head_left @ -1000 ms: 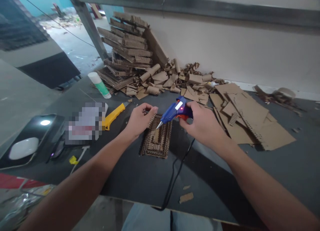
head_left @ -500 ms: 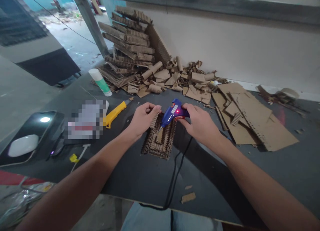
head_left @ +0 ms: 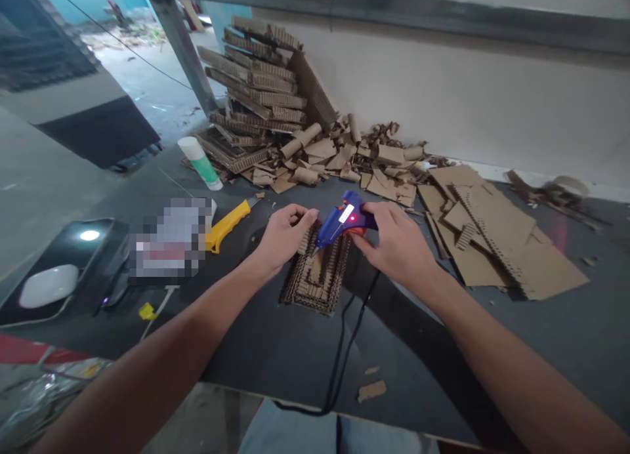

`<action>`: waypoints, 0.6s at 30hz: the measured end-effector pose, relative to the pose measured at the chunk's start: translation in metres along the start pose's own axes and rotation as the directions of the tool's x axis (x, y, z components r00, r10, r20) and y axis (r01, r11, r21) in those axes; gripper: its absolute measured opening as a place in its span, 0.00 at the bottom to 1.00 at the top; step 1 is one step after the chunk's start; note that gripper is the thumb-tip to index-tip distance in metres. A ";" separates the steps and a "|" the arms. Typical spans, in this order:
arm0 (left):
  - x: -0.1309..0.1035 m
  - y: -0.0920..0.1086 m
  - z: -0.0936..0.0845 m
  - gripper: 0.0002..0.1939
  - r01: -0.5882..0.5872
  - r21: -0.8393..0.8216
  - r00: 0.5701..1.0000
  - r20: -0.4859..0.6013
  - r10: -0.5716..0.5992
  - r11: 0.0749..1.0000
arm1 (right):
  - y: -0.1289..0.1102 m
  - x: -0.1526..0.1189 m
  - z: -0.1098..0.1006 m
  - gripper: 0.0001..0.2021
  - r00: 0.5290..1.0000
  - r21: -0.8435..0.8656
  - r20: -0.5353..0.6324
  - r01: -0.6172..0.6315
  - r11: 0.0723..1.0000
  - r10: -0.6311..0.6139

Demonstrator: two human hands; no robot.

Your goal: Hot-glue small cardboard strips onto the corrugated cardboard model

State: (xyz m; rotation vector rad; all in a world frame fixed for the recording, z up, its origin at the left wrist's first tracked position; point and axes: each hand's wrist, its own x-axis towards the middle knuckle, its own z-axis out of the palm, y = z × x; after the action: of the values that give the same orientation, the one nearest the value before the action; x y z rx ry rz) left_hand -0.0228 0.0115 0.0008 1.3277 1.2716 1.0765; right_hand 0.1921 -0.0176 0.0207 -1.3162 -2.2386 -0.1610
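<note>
My right hand (head_left: 388,237) is wrapped round a blue glue gun (head_left: 339,219) with a lit red light. The gun's nozzle points down at a rectangular corrugated cardboard piece (head_left: 319,290), built of nested strips, on the dark table. At the piece's upper left, my left hand (head_left: 285,234) pinches a ribbed cardboard strip (head_left: 306,239) between thumb and fingers. Part of that strip is hidden by the fingers. A black cord (head_left: 355,329) runs from below the gun to the table's front edge.
A yellow cutter (head_left: 229,227), a glue stick (head_left: 201,164) and a phone with a white case (head_left: 49,287) lie to the left. Stacked cardboard pieces (head_left: 268,80) and scraps (head_left: 339,152) fill the back. Cardboard sheets (head_left: 506,231) lie right, small scraps (head_left: 371,391) in front.
The glue gun's nozzle has shifted slightly up and left along the cardboard piece. My left hand still pinches the strip, and the view has moved slightly.
</note>
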 end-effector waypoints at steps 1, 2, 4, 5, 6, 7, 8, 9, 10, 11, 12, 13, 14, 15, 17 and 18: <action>0.000 0.000 0.000 0.18 -0.004 0.007 1.000 -0.003 0.004 1.000 | 0.001 0.000 0.000 0.14 1.000 0.003 0.003 0.007 1.000 -0.007; 0.000 0.000 0.000 0.18 -0.008 0.013 1.000 -0.006 0.008 1.000 | 0.002 0.000 0.001 0.13 1.000 0.006 0.011 0.013 1.000 -0.013; 0.000 -0.001 0.000 0.17 -0.014 0.022 1.000 -0.009 0.014 1.000 | 0.003 0.000 0.002 0.12 0.999 0.006 0.034 0.017 1.000 -0.017; 0.000 -0.001 0.000 0.17 -0.017 0.025 1.000 -0.010 0.017 1.000 | 0.004 0.000 0.003 0.11 0.999 0.006 0.043 0.018 1.000 -0.018; 0.000 -0.001 0.000 0.17 -0.019 0.027 1.000 -0.010 0.020 0.999 | 0.004 0.000 0.003 0.11 0.998 0.006 0.051 0.020 1.000 -0.020; 0.000 -0.001 0.000 0.17 -0.022 0.029 1.000 -0.010 0.022 0.999 | 0.005 0.000 0.003 0.11 0.998 0.007 0.056 0.023 1.000 -0.023; 0.000 -0.001 0.000 0.17 -0.024 0.030 1.000 -0.010 0.024 0.999 | 0.005 0.000 0.003 0.11 0.998 0.007 0.058 0.028 1.000 -0.028; 0.000 -0.001 0.000 0.17 -0.024 0.031 1.000 -0.010 0.025 0.999 | 0.005 0.000 0.003 0.11 0.998 0.007 0.057 0.035 0.999 -0.035; 0.000 -0.001 0.000 0.17 -0.023 0.031 1.000 -0.009 0.023 0.999 | 0.005 0.000 0.003 0.11 0.998 0.006 0.054 0.045 0.999 -0.045; -0.001 -0.001 0.000 0.18 -0.020 0.031 1.000 -0.007 0.020 0.999 | 0.005 0.000 0.003 0.12 0.997 0.005 0.050 0.055 0.998 -0.055; -0.001 -0.001 0.000 0.18 -0.017 0.032 1.000 -0.004 0.017 0.999 | 0.004 0.000 0.002 0.13 0.997 0.004 0.048 0.063 0.998 -0.063; -0.001 -0.001 0.000 0.18 -0.014 0.034 1.000 0.000 0.014 0.999 | 0.004 0.000 0.002 0.14 0.997 0.004 0.047 0.066 0.998 -0.066; -0.001 -0.001 0.000 0.18 -0.013 0.036 1.000 0.000 0.013 0.999 | 0.004 0.000 0.002 0.15 0.997 0.003 0.049 0.063 0.998 -0.063; 0.000 -0.001 0.000 0.18 -0.013 0.039 1.000 -0.001 0.013 0.999 | 0.004 0.000 0.002 0.14 0.997 0.003 0.051 0.058 0.998 -0.058; 0.000 -0.002 0.000 0.18 -0.018 0.046 1.000 -0.008 0.019 0.999 | 0.004 0.000 0.002 0.12 0.998 0.001 0.053 0.045 0.999 -0.045; 0.000 -0.002 0.000 0.18 -0.021 0.048 1.000 -0.010 0.022 0.999 | 0.004 0.000 0.002 0.11 0.998 0.000 0.052 0.043 0.999 -0.043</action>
State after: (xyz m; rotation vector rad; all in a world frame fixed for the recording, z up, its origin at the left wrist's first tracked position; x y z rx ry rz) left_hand -0.0230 0.0117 -0.0014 1.3755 1.3009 1.0756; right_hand 0.1950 -0.0147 0.0182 -1.2869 -2.3124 -0.1449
